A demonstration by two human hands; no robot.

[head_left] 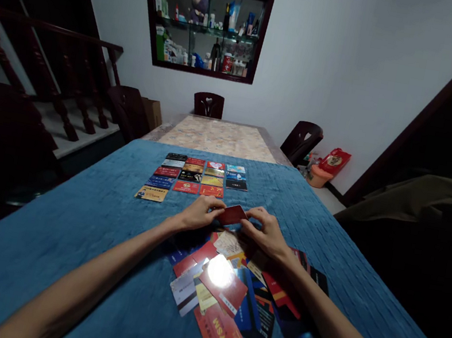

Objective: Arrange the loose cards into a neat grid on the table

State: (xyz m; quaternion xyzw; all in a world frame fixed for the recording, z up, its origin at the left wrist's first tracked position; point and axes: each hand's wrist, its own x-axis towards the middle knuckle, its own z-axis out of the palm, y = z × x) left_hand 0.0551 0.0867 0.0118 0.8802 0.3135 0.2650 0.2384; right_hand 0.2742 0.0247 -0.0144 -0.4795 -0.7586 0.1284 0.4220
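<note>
Now I hold a dark red card (232,214) between both hands, just above the blue cloth (66,234) that covers the worktop; my left hand (199,213) pinches its left edge, my right hand (264,230) pinches its right edge, the fingers (213,204) of each pressed together on it. Just under my wrists lies a loose heap of cards (226,291), overlapping at all angles. Beyond the held card, near it, other cards lie flat in tidy rows (196,178), with one yellow card (151,194) at the near left corner.
</note>
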